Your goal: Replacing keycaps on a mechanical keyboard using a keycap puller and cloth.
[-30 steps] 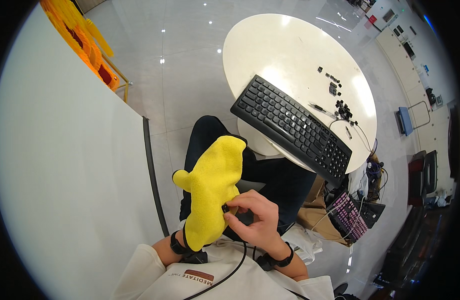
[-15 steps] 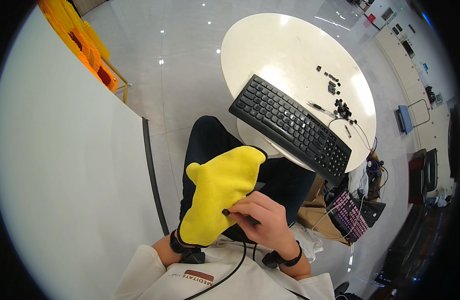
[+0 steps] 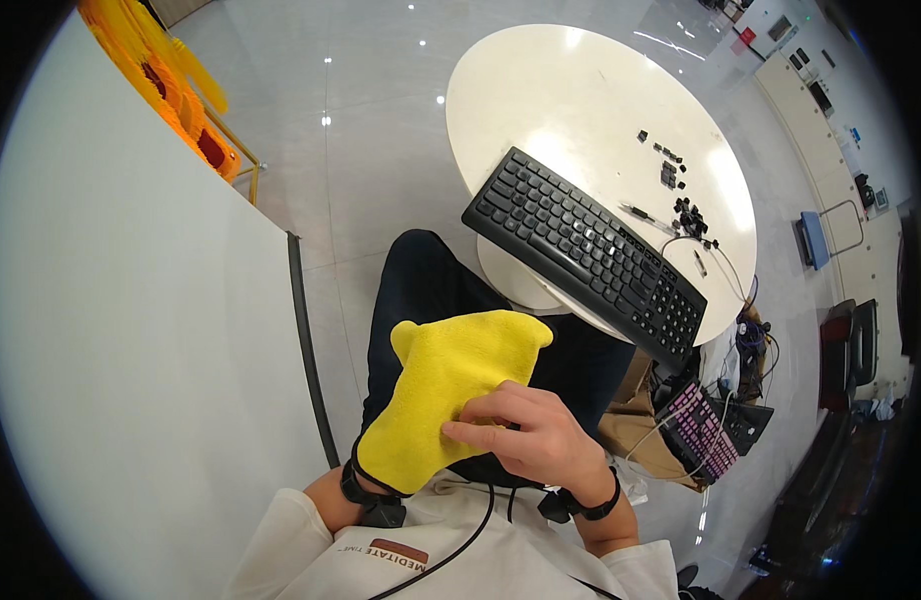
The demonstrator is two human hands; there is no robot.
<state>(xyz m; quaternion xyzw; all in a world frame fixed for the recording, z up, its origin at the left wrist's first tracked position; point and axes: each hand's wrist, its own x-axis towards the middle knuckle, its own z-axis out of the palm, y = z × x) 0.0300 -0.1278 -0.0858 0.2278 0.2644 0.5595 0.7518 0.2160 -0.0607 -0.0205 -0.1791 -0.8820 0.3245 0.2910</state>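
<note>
A yellow cloth (image 3: 451, 385) lies draped over my left hand above my lap. That hand is hidden under the cloth, and only its wrist (image 3: 331, 500) with a black band shows at the cloth's lower edge. My right hand (image 3: 531, 435) rests on the cloth's lower right part, its fingers curled and pinching the fabric. A black keyboard (image 3: 586, 250) lies at the near edge of a round white table (image 3: 541, 90), beyond my knees and apart from both hands.
Several small dark keycaps (image 3: 681, 190) and a thin pen-like tool (image 3: 646, 215) lie on the table beyond the keyboard. A white partition (image 3: 131, 350) stands on my left. A pink keyboard (image 3: 696, 430) and cables lie in a box on the floor at my right.
The cloth has dropped from a tall upright shape to a lower, wider spread toward the right. My right hand has slid further onto it.
</note>
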